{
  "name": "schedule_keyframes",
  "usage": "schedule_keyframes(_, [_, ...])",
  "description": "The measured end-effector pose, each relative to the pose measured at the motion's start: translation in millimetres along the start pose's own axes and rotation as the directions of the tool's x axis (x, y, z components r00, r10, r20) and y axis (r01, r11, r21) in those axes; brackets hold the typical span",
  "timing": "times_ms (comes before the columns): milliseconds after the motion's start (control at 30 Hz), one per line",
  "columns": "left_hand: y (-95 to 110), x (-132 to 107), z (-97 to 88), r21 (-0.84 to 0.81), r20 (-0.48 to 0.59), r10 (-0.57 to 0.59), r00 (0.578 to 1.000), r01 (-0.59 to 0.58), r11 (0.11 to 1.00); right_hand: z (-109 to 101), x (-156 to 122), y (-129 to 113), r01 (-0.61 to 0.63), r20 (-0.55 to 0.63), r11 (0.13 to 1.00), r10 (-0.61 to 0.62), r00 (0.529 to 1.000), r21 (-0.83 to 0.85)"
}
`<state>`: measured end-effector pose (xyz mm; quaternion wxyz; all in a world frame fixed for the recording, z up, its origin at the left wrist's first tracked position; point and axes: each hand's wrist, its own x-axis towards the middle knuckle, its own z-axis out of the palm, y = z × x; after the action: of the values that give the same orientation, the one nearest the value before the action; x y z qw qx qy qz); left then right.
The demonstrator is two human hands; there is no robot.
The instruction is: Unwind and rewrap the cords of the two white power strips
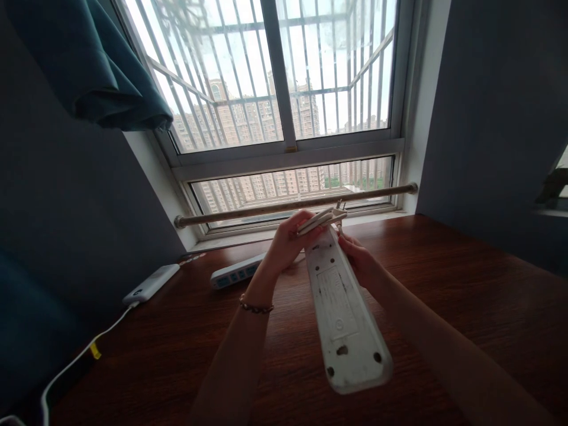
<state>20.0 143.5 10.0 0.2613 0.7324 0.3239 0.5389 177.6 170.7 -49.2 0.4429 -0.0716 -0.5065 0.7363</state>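
Observation:
A long white power strip [344, 313] is held up over the dark wooden table [444, 284], its underside facing me. My right hand [361, 260] grips it near its far end from the right side. My left hand [290, 239] is closed around a folded bundle of white cable with a plug [322, 219] at the strip's far end. A beaded bracelet sits on my left wrist.
A second power strip [237, 273] with blue sockets lies on the table behind my left hand. A white box with a cable [151, 283] lies at the left. A metal rod [293, 205] spans the window sill. A teal curtain [95, 65] hangs top left.

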Motion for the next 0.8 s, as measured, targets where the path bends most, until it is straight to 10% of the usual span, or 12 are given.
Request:
schedule_keyframes(333, [0,2,-3.2,0.144,-0.02,0.157,0.987,-0.152,0.978,5,-1,-11,-0.036,-0.009,0.982,0.038,0.999,0.183])
schedule_keyframes(567, [-4,1,-0.4,-0.001,0.016,0.055,0.998,-0.055,0.998,6,-2,-17,0.02,0.022,0.988,-0.024,0.999,0.152])
schedule_keyframes(800, [-3,-1,2.5,0.131,-0.074,0.184,0.98,-0.173,0.976,13,-9,-42,-0.211,-0.004,0.972,0.213,0.977,0.104])
